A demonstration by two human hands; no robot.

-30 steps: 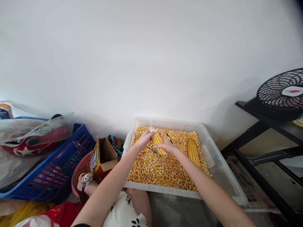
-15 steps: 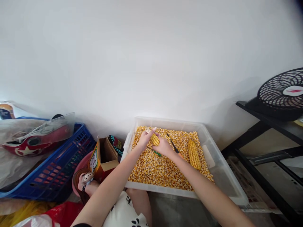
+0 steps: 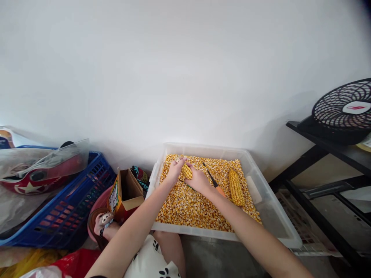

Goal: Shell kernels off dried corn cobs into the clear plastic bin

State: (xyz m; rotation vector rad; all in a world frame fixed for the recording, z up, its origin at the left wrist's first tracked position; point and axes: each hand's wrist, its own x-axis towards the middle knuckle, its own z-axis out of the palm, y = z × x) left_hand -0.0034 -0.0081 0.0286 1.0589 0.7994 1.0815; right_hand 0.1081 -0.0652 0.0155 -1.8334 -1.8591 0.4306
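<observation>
Spreading across the back of the view, a white wall (image 3: pixel 174 69) takes up most of what you see. Low on your left stands a blue crate (image 3: pixel 72 200) with a plastic bag (image 3: pixel 34 173) draped over it. On your right a black fan (image 3: pixel 343 112) rests on a dark shelf (image 3: pixel 319 146).

Straight ahead sits a clear plastic tub (image 3: pixel 272 208), its floor covered with loose kernels (image 3: pixel 188 208). Just left of the tub, a small cardboard box (image 3: pixel 127 193) stands open.

Both your forearms reach forward over the tub's near rim and meet toward its far left part. Your left hand (image 3: pixel 174 172) and right hand (image 3: pixel 198 179) close from opposite sides on one corn cob (image 3: pixel 187 172), held just above the kernels; only a short yellow stretch shows between them. Left fingers curl over the cob's far end, right fingers wrap the near end.

A second cob (image 3: pixel 236 187) lies on the kernels to the right, well apart from your hands. Between it and your right hand lies a thin tool with an orange handle (image 3: pixel 214 183), untouched.
</observation>
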